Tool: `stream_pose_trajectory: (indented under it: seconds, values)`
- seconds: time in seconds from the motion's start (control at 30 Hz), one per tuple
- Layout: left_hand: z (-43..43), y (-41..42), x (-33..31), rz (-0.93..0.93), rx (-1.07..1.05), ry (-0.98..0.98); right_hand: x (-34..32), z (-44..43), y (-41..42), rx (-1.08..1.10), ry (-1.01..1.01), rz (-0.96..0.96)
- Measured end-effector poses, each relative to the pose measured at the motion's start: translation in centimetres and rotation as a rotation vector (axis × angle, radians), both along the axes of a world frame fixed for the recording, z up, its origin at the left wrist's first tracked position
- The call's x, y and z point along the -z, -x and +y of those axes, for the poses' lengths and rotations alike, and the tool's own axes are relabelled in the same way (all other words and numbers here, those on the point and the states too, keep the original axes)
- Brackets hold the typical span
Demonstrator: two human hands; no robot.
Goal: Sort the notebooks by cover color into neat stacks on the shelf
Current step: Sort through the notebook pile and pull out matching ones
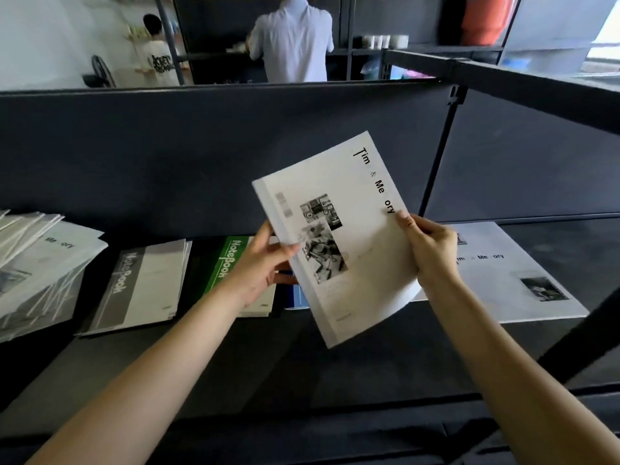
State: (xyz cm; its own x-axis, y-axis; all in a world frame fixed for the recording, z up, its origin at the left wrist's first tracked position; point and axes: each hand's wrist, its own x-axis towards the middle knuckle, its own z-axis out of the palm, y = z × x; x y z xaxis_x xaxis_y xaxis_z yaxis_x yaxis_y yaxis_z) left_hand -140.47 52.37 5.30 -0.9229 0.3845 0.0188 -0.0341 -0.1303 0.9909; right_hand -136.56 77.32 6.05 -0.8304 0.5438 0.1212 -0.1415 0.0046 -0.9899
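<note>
White paper-covered notebook, printed with black lettering and black-and-white photographs, is held tilted above the dark grey shelf, spanning the gap between both hands. The left hand pinches its spine-side edge, thumb on the cover and fingers behind. The right hand grips the opposite edge, thumb just below the lettering. On the shelf beneath lie a grey-banded notebook stack, a green-banded notebook, a blue notebook and, to the right, another flat white notebook.
</note>
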Motion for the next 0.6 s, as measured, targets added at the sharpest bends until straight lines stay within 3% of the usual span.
stream_pose_trajectory:
  seconds: [0.13, 0.23, 0.4, 0.6]
  values:
    - [3.3, -0.7, 0.8, 0.064, -0.233, -0.118, 0.5, -2.0, 0.3, 0.17, 0.183, 0.034]
    - [4.8, -0.5, 1.3, 0.047, -0.236, -0.083, 0.7, -1.4, 0.0, 0.285, 0.194, 0.012]
    - [7.6, 0.1, 2.8, 0.02, -0.184, -0.015, 0.8, 1.6, -1.8, 0.273, -0.112, -0.183]
    - [12.3, 1.5, 4.0, -0.071, -0.078, -0.015, 2.2, 5.4, -3.7, 0.284, -0.261, -0.324]
